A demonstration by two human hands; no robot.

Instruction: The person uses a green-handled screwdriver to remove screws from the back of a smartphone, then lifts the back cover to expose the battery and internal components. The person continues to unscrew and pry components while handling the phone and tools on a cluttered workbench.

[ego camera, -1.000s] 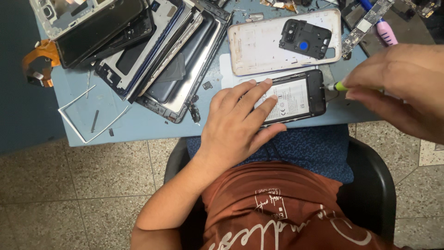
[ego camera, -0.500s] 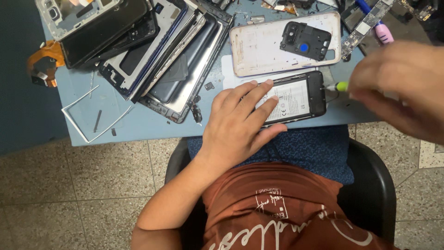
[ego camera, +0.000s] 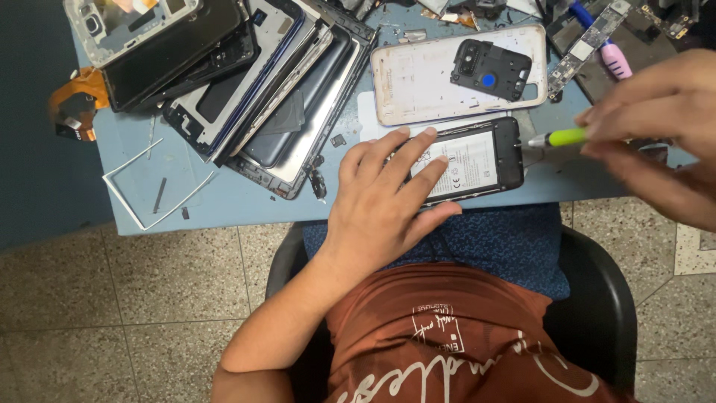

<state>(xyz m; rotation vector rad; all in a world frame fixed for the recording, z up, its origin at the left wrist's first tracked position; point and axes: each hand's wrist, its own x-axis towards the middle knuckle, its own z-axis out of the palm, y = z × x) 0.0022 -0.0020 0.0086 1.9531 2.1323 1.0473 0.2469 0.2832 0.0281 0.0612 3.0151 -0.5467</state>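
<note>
Left hand (ego camera: pixel 388 198) pins opened phone (ego camera: pixel 477 160); right hand (ego camera: pixel 664 134) beside it.

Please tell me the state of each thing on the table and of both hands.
Phone: back off, battery showing, lying flat.
Back cover: removed, lying beside the phone.
Screwdriver: held, tip at the phone's edge.
Left hand: flat, pressing on the phone.
Right hand: gripping the screwdriver.
Pile of frames: stacked, overlapping.
</note>
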